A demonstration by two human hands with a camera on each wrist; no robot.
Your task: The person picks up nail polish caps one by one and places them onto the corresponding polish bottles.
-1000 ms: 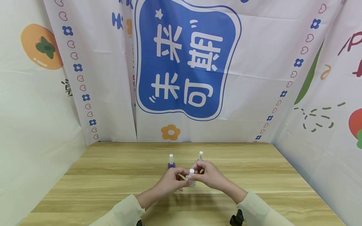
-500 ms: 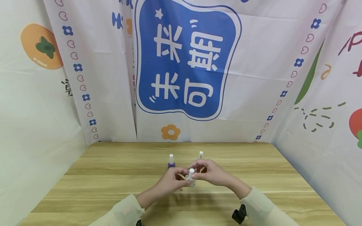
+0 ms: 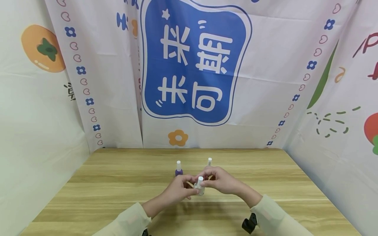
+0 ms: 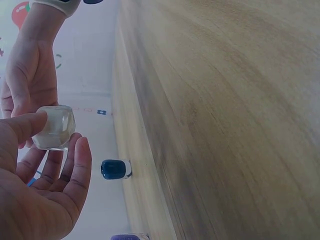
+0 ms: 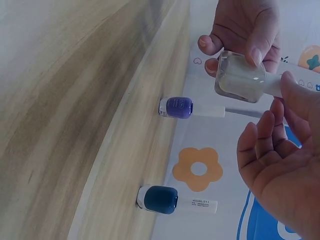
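Note:
A clear glass nail polish bottle [image 3: 199, 188] with pale, whitish content and a white cap is held above the table, between both hands. My left hand [image 3: 177, 190] pinches its glass body between thumb and fingers. The white cap [image 5: 273, 85] is pinched by the thumb and fingers of my right hand [image 3: 220, 181], and it sits on the bottle's neck. Behind the hands stand two more nail polish bottles: a purple one [image 5: 179, 107] and a dark teal one [image 5: 161, 199], both upright with white caps. In the head view the right hand hides the teal bottle's body.
The wood-grain table [image 3: 124, 183] reaches back to a printed white cloth [image 3: 112, 98], with cloth walls at left and right. A black wrist device [image 3: 249, 223] is strapped by the right sleeve.
My right hand has turned slightly around the cap, its wrist and sleeve shifting to the right. The bottle has tilted a little; my left hand stays in place.

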